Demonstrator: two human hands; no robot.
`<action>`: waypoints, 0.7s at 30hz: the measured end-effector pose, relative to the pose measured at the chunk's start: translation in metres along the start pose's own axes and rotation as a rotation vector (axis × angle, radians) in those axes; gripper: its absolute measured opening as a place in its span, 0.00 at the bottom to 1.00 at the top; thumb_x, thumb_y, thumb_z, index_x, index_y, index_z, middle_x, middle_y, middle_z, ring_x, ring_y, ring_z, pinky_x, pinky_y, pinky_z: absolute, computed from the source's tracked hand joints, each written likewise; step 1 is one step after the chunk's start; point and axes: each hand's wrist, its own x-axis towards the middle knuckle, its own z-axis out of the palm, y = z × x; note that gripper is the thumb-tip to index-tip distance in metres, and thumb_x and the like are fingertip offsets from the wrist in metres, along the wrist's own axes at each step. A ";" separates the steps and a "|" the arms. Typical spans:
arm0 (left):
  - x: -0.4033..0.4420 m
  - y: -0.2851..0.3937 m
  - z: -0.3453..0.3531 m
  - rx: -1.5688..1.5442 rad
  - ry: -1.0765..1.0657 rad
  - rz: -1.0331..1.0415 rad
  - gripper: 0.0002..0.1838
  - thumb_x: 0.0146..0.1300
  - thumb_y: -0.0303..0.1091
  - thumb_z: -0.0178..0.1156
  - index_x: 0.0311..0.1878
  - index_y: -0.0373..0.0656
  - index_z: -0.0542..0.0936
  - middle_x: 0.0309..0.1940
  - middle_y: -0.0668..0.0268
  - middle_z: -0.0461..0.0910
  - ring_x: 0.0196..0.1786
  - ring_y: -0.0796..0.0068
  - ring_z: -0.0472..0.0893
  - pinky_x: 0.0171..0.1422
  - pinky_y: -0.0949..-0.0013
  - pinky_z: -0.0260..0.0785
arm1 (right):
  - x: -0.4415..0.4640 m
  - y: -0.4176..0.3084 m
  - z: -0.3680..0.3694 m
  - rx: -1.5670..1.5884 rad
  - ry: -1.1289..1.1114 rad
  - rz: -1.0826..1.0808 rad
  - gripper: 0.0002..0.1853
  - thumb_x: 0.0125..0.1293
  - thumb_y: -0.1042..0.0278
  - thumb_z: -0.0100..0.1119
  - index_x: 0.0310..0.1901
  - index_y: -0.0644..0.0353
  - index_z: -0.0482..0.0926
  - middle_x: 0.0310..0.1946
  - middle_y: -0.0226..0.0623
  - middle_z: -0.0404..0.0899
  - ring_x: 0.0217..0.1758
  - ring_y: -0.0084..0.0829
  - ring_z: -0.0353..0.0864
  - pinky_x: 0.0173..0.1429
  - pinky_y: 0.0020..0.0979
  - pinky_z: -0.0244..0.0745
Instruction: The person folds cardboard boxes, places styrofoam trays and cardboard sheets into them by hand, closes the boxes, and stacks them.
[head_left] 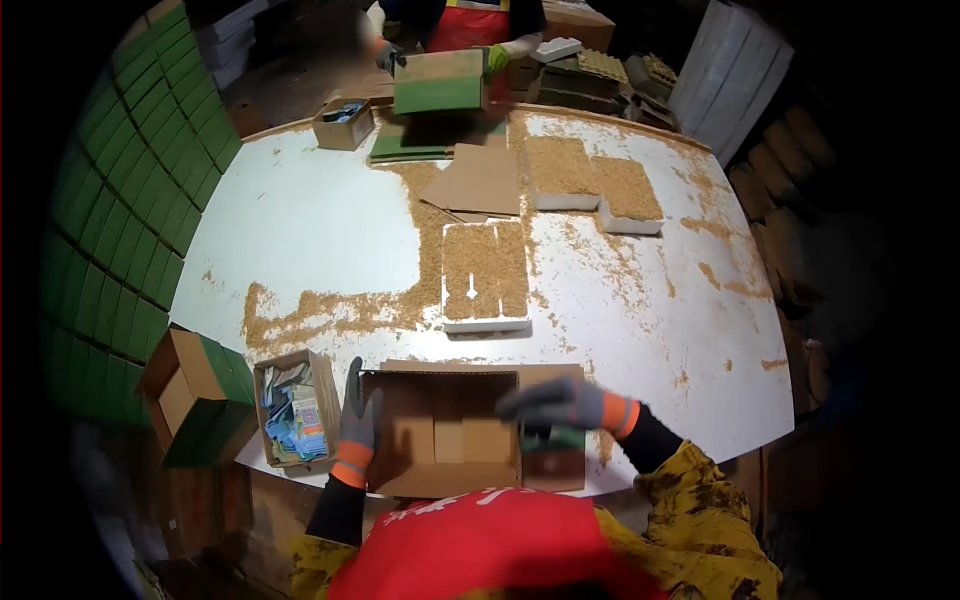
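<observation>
An open cardboard box lies in front of me at the table's near edge, its inside bare brown. My left hand, in a grey and orange glove, grips the box's left wall, with fingers pointing up along it. My right hand, gloved alike, hovers over the box's right wall and is smeared by motion, so its fingers cannot be read. Beneath it, a green and brown flap spreads to the right. Just beyond the box, a white foam tray is filled with tan, grainy material.
A small box of printed packets and an open green carton stand on the left. Two more filled trays and cardboard sheets lie farther back. Across the table, a person holds a green box. Green cartons are stacked left.
</observation>
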 end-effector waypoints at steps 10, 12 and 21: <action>-0.003 0.001 0.035 0.301 0.124 -0.063 0.27 0.67 0.24 0.46 0.70 0.38 0.60 0.68 0.54 0.65 0.71 0.62 0.63 0.72 0.67 0.54 | 0.272 0.128 -0.268 -1.153 0.624 0.147 0.46 0.61 0.28 0.43 0.70 0.59 0.56 0.69 0.49 0.59 0.69 0.51 0.60 0.71 0.43 0.55; 0.000 0.008 0.040 0.235 0.109 -0.089 0.30 0.63 0.17 0.42 0.71 0.35 0.57 0.70 0.54 0.61 0.73 0.62 0.59 0.74 0.68 0.52 | 0.299 0.142 -0.281 -0.979 0.597 0.182 0.40 0.58 0.31 0.51 0.61 0.59 0.71 0.60 0.51 0.71 0.63 0.49 0.69 0.64 0.40 0.64; 0.008 0.007 0.045 0.230 0.121 -0.140 0.25 0.67 0.23 0.45 0.68 0.35 0.62 0.64 0.50 0.68 0.69 0.59 0.66 0.71 0.65 0.56 | 0.195 0.128 -0.283 -0.228 0.094 0.295 0.27 0.55 0.43 0.68 0.42 0.56 0.70 0.24 0.27 0.73 0.27 0.18 0.71 0.30 0.24 0.67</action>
